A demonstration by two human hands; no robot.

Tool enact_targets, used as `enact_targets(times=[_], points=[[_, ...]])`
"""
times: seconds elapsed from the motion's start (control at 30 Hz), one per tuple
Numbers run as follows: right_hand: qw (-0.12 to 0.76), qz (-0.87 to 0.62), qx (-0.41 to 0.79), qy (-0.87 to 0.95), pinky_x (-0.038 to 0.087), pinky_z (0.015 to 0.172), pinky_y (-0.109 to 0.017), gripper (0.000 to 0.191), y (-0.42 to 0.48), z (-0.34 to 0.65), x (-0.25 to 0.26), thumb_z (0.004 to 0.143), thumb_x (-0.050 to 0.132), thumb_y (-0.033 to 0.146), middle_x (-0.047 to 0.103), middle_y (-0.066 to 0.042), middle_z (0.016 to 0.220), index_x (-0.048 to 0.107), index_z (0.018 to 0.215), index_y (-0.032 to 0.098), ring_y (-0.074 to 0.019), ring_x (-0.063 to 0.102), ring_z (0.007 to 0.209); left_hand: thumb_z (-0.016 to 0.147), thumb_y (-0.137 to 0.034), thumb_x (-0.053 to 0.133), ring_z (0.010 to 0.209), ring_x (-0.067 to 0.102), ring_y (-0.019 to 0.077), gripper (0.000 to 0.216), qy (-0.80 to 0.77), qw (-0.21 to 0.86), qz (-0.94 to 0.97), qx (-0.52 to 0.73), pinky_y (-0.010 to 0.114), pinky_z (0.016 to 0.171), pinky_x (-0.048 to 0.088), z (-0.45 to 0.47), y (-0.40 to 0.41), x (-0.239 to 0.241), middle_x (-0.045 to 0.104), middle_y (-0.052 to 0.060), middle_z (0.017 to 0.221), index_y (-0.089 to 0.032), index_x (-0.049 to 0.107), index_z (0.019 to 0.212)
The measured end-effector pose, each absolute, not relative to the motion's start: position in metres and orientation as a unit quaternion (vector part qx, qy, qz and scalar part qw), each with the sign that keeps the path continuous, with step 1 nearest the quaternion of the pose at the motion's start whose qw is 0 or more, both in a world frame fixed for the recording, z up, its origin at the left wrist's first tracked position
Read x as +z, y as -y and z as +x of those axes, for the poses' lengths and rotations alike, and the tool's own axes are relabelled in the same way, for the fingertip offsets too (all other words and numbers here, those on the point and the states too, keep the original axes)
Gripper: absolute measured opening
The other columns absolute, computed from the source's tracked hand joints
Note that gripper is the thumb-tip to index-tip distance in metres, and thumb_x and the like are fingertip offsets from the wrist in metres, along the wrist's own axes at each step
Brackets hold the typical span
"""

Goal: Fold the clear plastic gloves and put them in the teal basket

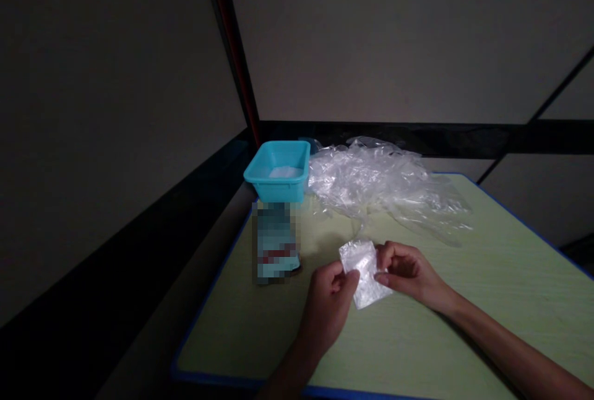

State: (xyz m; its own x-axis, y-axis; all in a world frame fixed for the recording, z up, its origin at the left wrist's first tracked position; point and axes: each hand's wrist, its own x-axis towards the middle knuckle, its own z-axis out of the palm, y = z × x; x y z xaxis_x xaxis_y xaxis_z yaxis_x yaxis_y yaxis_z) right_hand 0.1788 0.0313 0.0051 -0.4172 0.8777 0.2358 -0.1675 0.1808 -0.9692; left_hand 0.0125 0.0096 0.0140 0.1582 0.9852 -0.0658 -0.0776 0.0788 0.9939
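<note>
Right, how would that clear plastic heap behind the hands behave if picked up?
The clear plastic heap is probably floppy, given its loose crumples, and likely light, being see-through film. Its spread-out edges might trail across the table when lifted.

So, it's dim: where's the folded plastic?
In the head view, below and right of centre, the folded plastic is held between left hand and right hand.

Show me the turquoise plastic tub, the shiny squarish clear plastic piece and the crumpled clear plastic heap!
Turquoise plastic tub (279, 191): head view, on its front outer wall.
Shiny squarish clear plastic piece (365, 272): head view, on its visible middle.
Crumpled clear plastic heap (374, 178): head view, near its middle.
</note>
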Motion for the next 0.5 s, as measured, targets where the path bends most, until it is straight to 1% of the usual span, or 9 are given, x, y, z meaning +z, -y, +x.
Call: enact_targets(times=[0.1,0.17,0.27,0.4,0.5], points=[[0.442,-0.292,0.562,0.635,0.037,0.050,-0.020,0.009,-0.0328,0.1796,0.0050,0.072,0.068,0.021,0.053,0.002,0.064,0.061,0.068,0.018,-0.0082,0.048,0.056,0.069,-0.035,0.056,0.059,0.053,0.0149,0.024,-0.447,0.575,0.506,0.461,0.022,0.055,0.038,0.0127,-0.0094,0.0136,0.057,0.001,0.059,-0.012,0.059,0.066],[0.437,-0.300,0.554,0.642,0.041,0.054,-0.023,0.004,-0.0341,0.1806,0.0044,0.072,0.068,0.023,0.058,-0.001,0.070,0.066,0.072,0.019,-0.0108,0.053,0.062,0.070,-0.036,0.055,0.062,0.055,0.0155,0.024,-0.432,0.584,0.510,0.460,0.023,0.058,0.040,0.0125,-0.0090,0.0134,0.059,0.001,0.063,-0.013,0.060,0.070],[0.446,-0.321,0.538,0.640,0.043,0.055,-0.025,0.011,-0.0362,0.1824,0.0029,0.070,0.069,0.025,0.062,-0.004,0.078,0.069,0.080,0.020,-0.0133,0.055,0.067,0.071,-0.035,0.053,0.061,0.054,0.0147,0.022,-0.432,0.586,0.515,0.453,0.023,0.058,0.040,0.0121,-0.0083,0.0127,0.057,0.000,0.062,-0.014,0.058,0.069],[0.466,-0.349,0.524,0.621,0.039,0.049,-0.022,0.013,-0.0388,0.1845,0.0009,0.069,0.070,0.025,0.059,-0.001,0.070,0.069,0.082,0.022,-0.0101,0.050,0.057,0.070,-0.033,0.051,0.055,0.049,0.0122,0.021,-0.461,0.558,0.531,0.441,0.022,0.053,0.038,0.0125,-0.0091,0.0116,0.046,-0.003,0.054,-0.016,0.047,0.057],[0.473,-0.364,0.521,0.610,0.038,0.047,-0.022,0.016,-0.0398,0.1850,-0.0002,0.067,0.072,0.028,0.057,0.000,0.067,0.069,0.082,0.021,-0.0098,0.047,0.055,0.070,-0.031,0.050,0.054,0.049,0.0115,0.022,-0.459,0.552,0.535,0.445,0.021,0.052,0.038,0.0128,-0.0105,0.0111,0.044,-0.004,0.052,-0.018,0.043,0.054]])
